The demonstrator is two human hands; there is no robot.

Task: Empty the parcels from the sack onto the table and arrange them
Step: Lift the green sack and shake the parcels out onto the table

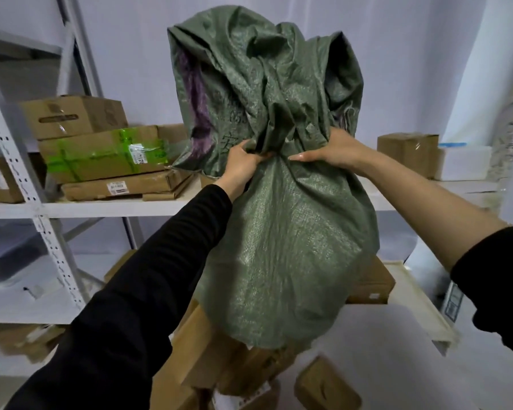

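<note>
Head view: both hands hold the green woven sack [293,247] up over the table [397,350]. L hand [243,164] has fingers curled into the gathered fabric at mid-sack. R hand [335,152] clamps the same bunch from the other side, thumb in front, fingers hidden behind. Above the grip the sack stands crumpled w/ a purple patch on its L side. Below the grip it hangs loose, bottom edge reaching the parcels [219,365] piled at the table's L edge. Whether anything is inside the sack can't be told.

Dark print on the sack by the L hand, not legible.

One flat carton [370,285] lies at the table's far edge, partly behind the sack; a small parcel [328,386] sits apart, toward the near edge.

Shelf [116,208] behind: box w/ green tape [101,155] stacked on a flat box w/ white label [125,187], text too small to read.
</note>
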